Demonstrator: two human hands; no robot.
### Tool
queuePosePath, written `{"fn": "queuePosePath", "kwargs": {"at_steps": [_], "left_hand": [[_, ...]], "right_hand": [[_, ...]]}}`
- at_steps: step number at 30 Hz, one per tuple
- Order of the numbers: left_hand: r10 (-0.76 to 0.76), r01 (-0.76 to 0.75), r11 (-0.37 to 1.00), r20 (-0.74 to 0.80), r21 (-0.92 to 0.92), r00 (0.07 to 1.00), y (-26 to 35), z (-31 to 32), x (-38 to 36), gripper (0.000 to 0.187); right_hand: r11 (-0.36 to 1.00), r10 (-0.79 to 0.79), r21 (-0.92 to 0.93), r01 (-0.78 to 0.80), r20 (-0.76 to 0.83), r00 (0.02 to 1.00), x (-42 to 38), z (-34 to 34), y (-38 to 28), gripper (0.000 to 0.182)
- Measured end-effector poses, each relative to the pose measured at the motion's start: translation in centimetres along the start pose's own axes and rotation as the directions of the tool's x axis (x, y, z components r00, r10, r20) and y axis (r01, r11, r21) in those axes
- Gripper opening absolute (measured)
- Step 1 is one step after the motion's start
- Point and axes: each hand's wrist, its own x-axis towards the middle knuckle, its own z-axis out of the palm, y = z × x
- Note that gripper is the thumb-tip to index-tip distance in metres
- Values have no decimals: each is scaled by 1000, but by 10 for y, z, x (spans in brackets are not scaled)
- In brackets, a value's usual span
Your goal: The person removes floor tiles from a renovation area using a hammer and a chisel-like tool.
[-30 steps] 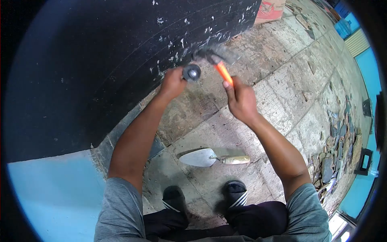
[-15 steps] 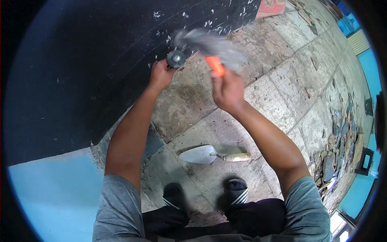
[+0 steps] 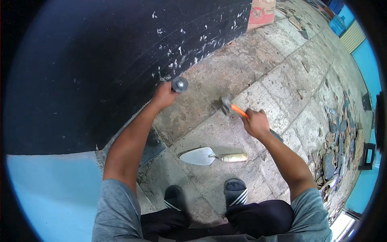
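My left hand (image 3: 164, 96) is wrapped round a tool with a round metal head (image 3: 179, 84), held by the foot of a black wall (image 3: 100, 72) marked with white chips. The rest of that tool is hidden beneath its head. In my right hand (image 3: 257, 122) is a hammer (image 3: 238, 110) with an orange and dark handle, its metal head pointing left over the floor, apart from the round-headed tool. A trowel (image 3: 198, 156) with a wooden handle lies flat on the tiled floor (image 3: 201, 131) in front of my feet.
Broken tile or stone pieces (image 3: 329, 165) are heaped at the right, beside a black frame-like object (image 3: 367, 156). A printed bag (image 3: 262, 13) stands at the wall's far end. A blue water bottle (image 3: 338, 25) is at the upper right. My sandals (image 3: 236, 192) are below the trowel.
The hammer has moved down and right, away from the round-headed tool. My left hand and its tool sit slightly lower. The trowel still lies on the floor.
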Motion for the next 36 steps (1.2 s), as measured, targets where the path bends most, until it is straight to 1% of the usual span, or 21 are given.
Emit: {"fn": "queuePosePath", "kwargs": {"at_steps": [2,4,6,8,9,12,14,15,16,18,19,22,23,26,27,28,29,30,32,35,36], "left_hand": [[56,-70,992,126,108,990,-3,0,-16,27],[89,-81,996,274,-42,958,26,-10,-53,27],[96,-101,995,472,-15,876,56,-28,-91,38],[-25,-26,997,589,78,808,89,-43,-134,38],[20,-72,996,629,56,777,107,-52,-155,39],[140,-199,980,728,-6,671,160,-80,-209,46],[207,-207,975,673,-82,710,197,-99,-241,35],[246,-214,968,635,-129,732,216,-108,-255,41],[284,-223,959,591,-176,755,235,-117,-265,46],[221,-176,975,677,-136,702,271,-138,-276,53],[189,-157,981,713,-111,675,281,-144,-278,56],[150,4,974,654,-228,742,293,-141,-286,49],[114,-145,989,624,-2,773,287,-130,-299,45],[104,106,965,718,-242,688,280,-124,-283,48],[132,33,976,697,-217,704,274,-120,-285,48],[160,-41,981,676,-189,719,267,-114,-289,47],[190,-113,981,655,-159,731,262,-108,-293,47],[181,-150,983,656,-104,733,259,-104,-296,47],[164,-223,975,654,7,739,254,-95,-298,47],[168,-236,972,679,9,715,244,-94,-300,48],[149,-219,976,694,13,705,243,-94,-299,48]], "right_hand": [[999,-2,-45,2,12,1000,-28,6,22,22],[994,-14,-105,15,17,1000,-47,18,44,21],[990,-8,-143,15,46,999,-59,25,56,22],[987,-119,-126,98,-166,979,-72,34,50,29],[982,-171,-121,143,-271,947,-77,38,44,32],[905,-421,-75,419,-26,907,-92,43,12,43],[798,-587,-77,598,128,800,-100,35,-31,48],[786,-602,-34,618,184,777,-102,40,-44,45],[771,-590,-57,635,312,745,-99,51,-47,44],[724,-532,-104,682,546,647,-86,82,-49,44],[776,-531,-22,630,517,672,-79,80,-57,40],[900,-411,191,393,675,613,-37,37,-110,34],[902,-431,255,349,587,685,-25,49,-116,36],[823,-488,475,311,311,815,31,97,-133,40],[801,-465,516,304,216,858,48,107,-143,41],[791,-325,610,41,363,873,63,91,-162,39],[727,-196,647,-230,516,834,76,74,-181,37],[632,-158,710,-309,509,846,85,77,-192,34],[405,-78,805,-433,502,861,103,90,-201,31],[193,-100,817,-543,567,817,110,95,-190,28],[188,-32,846,-499,513,858,106,100,-188,28]]}}
